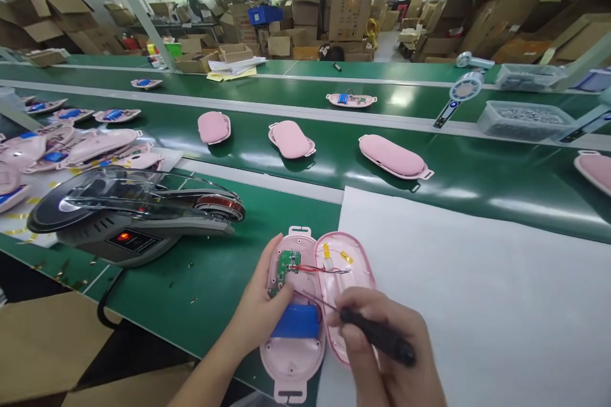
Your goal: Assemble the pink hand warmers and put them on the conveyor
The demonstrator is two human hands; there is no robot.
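An opened pink shell (305, 305) lies at the near edge of the green tabletop (210, 280), its two oval halves side by side like a clam, the right half resting on a white sheet (477, 292). Inside the left half sit a small green circuit board (287, 263) and a blue battery (296, 322); thin red wires (317, 269) cross to the right half, where bits of yellow tape show. The left hand (260, 311) grips the left half, thumb pressed down beside the board. The right hand (382, 356) is clenched on a black-handled tool (379, 337), its thin shaft pointing toward the board.

Close on the left stands a grey tape dispenser (128, 216) with a clear curved cover and a red light, its black cord running off the near edge. Behind it lies a heap of open pink halves (71, 146), some with blue batteries. Scraps of yellow tape dot the tabletop.

Beyond a pale strip runs a glossy green conveyor belt (334, 165), carrying three closed pink cases (291, 140), smooth and rounded, well apart from each other. Clear plastic bins (525, 119) stand to the far right, cardboard boxes (351, 0) stacked behind.

The white sheet to the right lies flat and bare, wide room for the right hand.
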